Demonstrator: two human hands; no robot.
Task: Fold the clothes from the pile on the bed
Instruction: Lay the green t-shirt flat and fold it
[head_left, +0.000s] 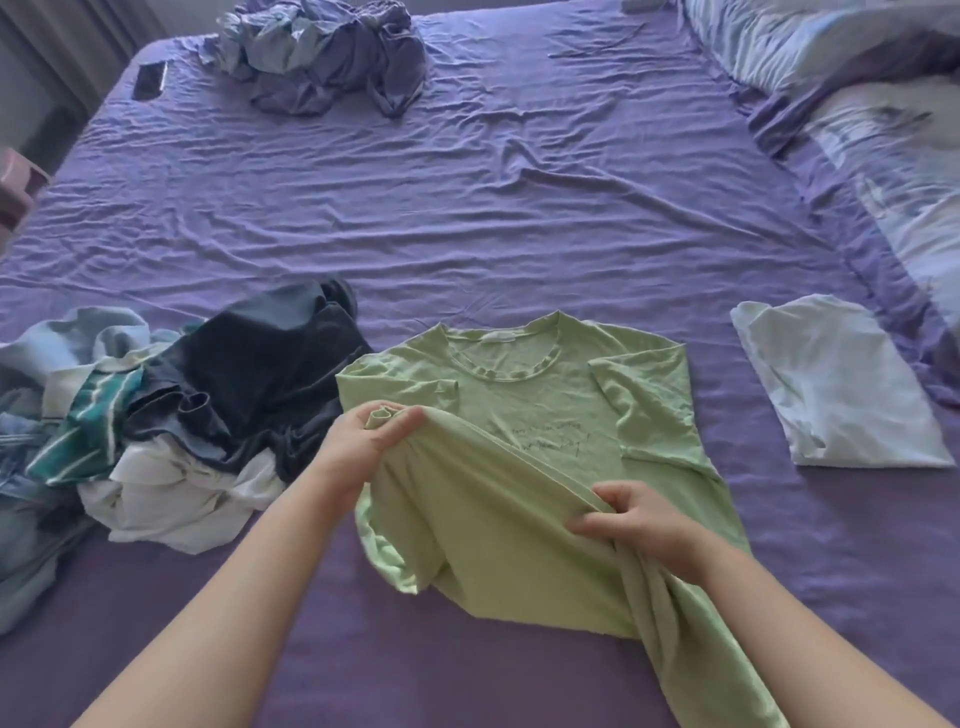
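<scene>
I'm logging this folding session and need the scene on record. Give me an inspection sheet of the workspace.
Surface: purple sheet, wrinkled, covers the bed.
Job's things: green T-shirt lies front up, sleeves folded in, hem lifted; unfolded pile to its left; folded white garment to its right.
Clutter: crumpled purple bedding at the far side; dark phone near the far left corner.
Grippers: left hand and right hand both grip the T-shirt's hem.
Cables: nothing seen.
Surroundings: pillows at right; curtain at far left.
</scene>
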